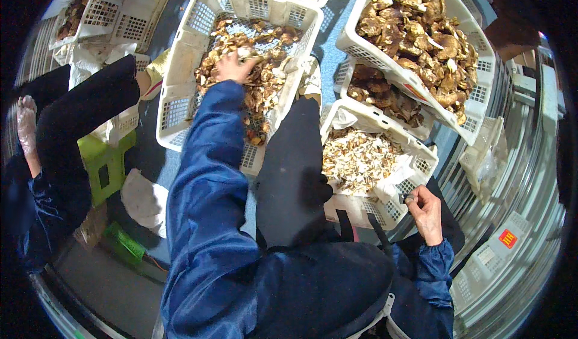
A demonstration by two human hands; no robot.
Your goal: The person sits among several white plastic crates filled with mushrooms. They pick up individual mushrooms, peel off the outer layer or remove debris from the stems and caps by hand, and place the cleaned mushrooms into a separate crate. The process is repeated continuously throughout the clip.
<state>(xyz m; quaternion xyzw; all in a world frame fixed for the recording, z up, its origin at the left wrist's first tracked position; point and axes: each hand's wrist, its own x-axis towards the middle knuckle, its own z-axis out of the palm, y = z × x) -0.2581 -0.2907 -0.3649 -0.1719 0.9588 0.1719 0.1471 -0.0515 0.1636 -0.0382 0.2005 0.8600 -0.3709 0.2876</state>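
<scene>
My left hand reaches down into a white plastic basket, among brown mushrooms and mushroom pieces. A pale mushroom lies at its fingertips; whether they grip it cannot be made out. Over the near right corner of a smaller white basket, my right hand pinches a small dark object between thumb and fingers. Its exact kind is unclear. Pale sliced mushroom bits lie in that basket, on a white liner.
A large basket heaped with brown mushrooms overhangs a lower basket of darker mushrooms at right. At left sits another person, with a gloved hand showing. A green plastic crate and a white bag are on the floor.
</scene>
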